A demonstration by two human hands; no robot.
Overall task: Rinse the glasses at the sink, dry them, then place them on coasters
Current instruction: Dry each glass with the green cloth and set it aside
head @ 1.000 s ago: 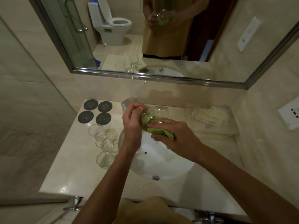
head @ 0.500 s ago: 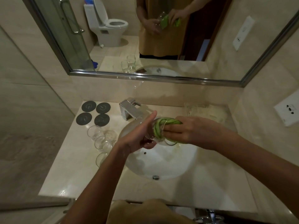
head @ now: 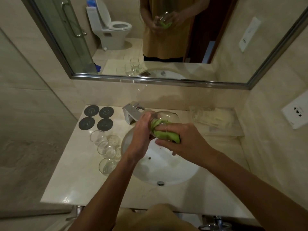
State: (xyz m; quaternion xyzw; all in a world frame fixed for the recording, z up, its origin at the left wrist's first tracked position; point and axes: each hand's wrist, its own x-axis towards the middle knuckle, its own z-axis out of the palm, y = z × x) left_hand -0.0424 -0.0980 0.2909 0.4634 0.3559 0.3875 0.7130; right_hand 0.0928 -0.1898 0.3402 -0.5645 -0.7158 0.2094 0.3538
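Head view
Left hand: grips the clear stemless glass above the white oval sink.
Right hand: clutches the green cloth stuffed into that glass.
Counter: three more clear glasses near four dark round coasters.

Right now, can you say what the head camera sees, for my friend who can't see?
A person's left hand holds a clear glass over the sink while the right hand wipes it with a green cloth. Beside the sink stand more glasses and four dark coasters.
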